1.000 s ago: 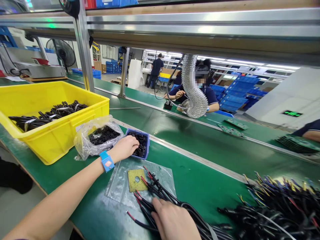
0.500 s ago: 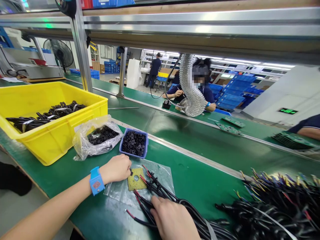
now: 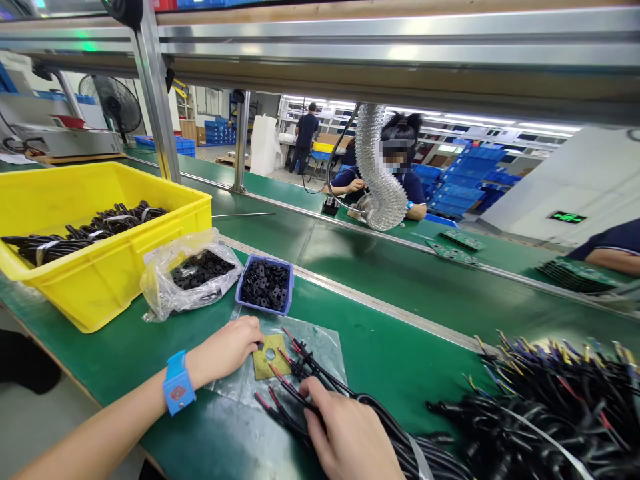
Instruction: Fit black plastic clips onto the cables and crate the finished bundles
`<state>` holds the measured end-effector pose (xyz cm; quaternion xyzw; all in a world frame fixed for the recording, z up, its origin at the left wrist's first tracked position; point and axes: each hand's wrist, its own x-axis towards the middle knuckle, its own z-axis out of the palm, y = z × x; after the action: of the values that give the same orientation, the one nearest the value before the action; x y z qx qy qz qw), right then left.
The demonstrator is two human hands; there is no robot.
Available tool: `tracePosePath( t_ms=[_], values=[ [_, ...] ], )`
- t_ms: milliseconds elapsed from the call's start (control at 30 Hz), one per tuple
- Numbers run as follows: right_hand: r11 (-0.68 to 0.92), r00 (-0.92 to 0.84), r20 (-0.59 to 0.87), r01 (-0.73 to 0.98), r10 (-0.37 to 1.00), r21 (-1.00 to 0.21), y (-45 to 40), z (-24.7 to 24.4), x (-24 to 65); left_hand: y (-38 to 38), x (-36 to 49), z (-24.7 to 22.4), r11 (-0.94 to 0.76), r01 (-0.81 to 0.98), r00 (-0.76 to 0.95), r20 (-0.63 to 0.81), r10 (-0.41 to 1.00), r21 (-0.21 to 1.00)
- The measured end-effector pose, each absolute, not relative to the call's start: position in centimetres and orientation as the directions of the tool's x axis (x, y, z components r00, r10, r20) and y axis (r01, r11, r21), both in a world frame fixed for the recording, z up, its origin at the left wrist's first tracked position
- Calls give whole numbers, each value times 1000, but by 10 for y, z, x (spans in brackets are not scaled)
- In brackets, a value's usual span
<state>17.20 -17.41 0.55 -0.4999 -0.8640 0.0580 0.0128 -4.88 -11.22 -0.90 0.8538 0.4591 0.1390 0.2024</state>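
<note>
My left hand (image 3: 230, 350), with a blue strap on its wrist, is closed beside a yellow square pad (image 3: 271, 369) with a round hole. A small black plastic part (image 3: 259, 345) shows at its fingertips. My right hand (image 3: 350, 430) is closed on a black cable (image 3: 294, 393), its thumb and forefinger pinching it above others in the bundle. Red wire ends stick out of the cables towards the pad. The pad and cable ends lie on a clear plastic bag (image 3: 320, 339). A blue bin (image 3: 290, 293) of small black plastic parts stands beyond my left hand.
Left stands a yellow crate (image 3: 165, 230) with tied black cables, beside an open plastic bag (image 3: 155, 287) of black parts. A large heap of cables (image 3: 540, 427) lies at right. Overhead runs a metal shelf rail (image 3: 400, 40). Across the bench, a person sits behind a flexible duct (image 3: 383, 180).
My right hand has raised one cable slightly from the bundle, its red wire end now nearer the yellow pad. My left hand stays beside the pad, and the view has shifted slightly.
</note>
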Motion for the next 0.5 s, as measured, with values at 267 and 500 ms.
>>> tracePosePath(
  t_ms=[267,500],
  values=[
    [423,-436,-17,881,900,-213,-172,10,173,-111,-47,-13,-367,601,466,62,882,710],
    [387,-414,11,841,910,-378,-168,11,177,-117,-25,-11,302,-166,425,-208,881,939]
  ],
)
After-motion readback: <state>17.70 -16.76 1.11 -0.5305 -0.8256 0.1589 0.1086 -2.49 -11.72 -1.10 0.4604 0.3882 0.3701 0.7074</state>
